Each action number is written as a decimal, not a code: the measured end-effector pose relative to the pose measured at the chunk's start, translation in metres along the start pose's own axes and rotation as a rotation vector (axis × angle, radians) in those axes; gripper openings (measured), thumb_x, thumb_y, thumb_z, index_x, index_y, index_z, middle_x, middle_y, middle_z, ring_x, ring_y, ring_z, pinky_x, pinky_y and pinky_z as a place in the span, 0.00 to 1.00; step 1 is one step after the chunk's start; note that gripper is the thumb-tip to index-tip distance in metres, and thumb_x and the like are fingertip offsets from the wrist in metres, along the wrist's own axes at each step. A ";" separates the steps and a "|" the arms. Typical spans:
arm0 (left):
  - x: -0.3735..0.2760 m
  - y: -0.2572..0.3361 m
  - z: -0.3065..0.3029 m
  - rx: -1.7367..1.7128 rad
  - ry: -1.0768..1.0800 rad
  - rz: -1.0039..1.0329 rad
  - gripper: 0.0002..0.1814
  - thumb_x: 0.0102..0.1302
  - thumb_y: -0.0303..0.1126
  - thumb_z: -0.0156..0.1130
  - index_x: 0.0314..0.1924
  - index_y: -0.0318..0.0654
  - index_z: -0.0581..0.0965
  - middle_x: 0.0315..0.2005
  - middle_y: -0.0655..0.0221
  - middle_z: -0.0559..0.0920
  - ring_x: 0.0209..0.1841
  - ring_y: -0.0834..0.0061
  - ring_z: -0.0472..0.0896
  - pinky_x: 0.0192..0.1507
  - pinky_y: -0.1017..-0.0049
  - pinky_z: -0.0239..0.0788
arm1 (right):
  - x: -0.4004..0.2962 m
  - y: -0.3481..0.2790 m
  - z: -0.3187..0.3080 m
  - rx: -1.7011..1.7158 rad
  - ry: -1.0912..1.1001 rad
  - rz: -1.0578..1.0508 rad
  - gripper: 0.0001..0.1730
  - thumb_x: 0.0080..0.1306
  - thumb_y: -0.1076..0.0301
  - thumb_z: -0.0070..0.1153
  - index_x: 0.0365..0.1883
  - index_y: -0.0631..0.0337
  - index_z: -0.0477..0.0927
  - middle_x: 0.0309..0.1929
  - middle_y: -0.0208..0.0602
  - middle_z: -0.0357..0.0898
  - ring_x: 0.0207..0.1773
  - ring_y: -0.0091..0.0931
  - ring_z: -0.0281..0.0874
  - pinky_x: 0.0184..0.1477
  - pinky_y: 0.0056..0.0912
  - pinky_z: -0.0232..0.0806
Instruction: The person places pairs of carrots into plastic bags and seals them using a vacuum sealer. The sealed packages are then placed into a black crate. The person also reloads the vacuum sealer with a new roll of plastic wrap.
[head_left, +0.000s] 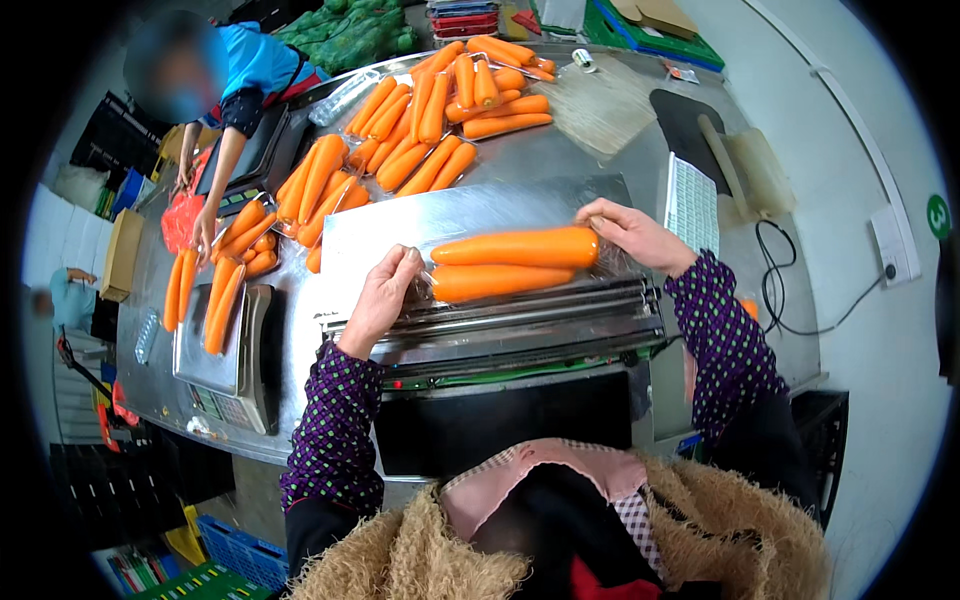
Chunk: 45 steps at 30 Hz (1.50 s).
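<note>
Two large carrots (517, 262) lie side by side in clear plastic film, stretched between my hands. My left hand (386, 292) pinches the film at the carrots' tapered ends. At the thick ends, my right hand (634, 232) grips the film between thumb and fingers. The wrapped pair is over the flat metal plate (360, 240) of a film-wrapping machine, just beyond its metal rollers (510, 322). I cannot tell whether the carrots touch the plate.
Wrapped carrots (431, 105) are piled on the steel table (510, 161). At left, a co-worker's hand (204, 229) reaches toward carrots by a weighing scale (259, 360). A keyboard-like white sheet (691, 199) stands at right, near a black cable (772, 277) running to a wall socket.
</note>
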<state>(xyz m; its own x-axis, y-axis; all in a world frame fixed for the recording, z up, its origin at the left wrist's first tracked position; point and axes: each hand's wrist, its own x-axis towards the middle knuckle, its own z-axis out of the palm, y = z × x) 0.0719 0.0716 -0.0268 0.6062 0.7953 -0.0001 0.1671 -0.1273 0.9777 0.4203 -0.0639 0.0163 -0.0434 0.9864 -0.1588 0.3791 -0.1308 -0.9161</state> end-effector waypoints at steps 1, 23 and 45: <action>-0.006 0.006 -0.005 0.010 0.010 -0.022 0.15 0.76 0.42 0.48 0.35 0.39 0.73 0.24 0.83 0.68 0.27 0.91 0.62 0.30 0.86 0.57 | -0.004 -0.016 0.003 0.055 -0.092 0.135 0.16 0.76 0.58 0.39 0.53 0.55 0.73 0.46 0.34 0.75 0.34 0.18 0.77 0.36 0.22 0.73; -0.181 -0.030 0.044 0.284 0.468 -0.217 0.26 0.74 0.44 0.51 0.23 0.31 0.72 0.15 0.77 0.67 0.22 0.86 0.60 0.24 0.79 0.53 | -0.208 0.040 0.143 0.362 0.517 0.441 0.08 0.66 0.69 0.58 0.35 0.66 0.81 0.26 0.26 0.77 0.27 0.13 0.71 0.30 0.15 0.64; -0.308 -0.133 0.081 0.159 -0.351 -0.665 0.17 0.67 0.40 0.60 0.28 0.32 0.74 0.25 0.71 0.75 0.29 0.80 0.69 0.34 0.77 0.60 | -0.276 0.133 0.256 0.734 0.158 0.401 0.15 0.59 0.73 0.60 0.43 0.70 0.79 0.42 0.35 0.81 0.44 0.27 0.78 0.45 0.32 0.70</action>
<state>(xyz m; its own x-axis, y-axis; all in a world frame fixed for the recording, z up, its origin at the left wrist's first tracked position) -0.0743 -0.2046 -0.1734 0.5459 0.5027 -0.6704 0.6767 0.2072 0.7065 0.2462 -0.3790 -0.1556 0.1164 0.8467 -0.5192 -0.3599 -0.4513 -0.8166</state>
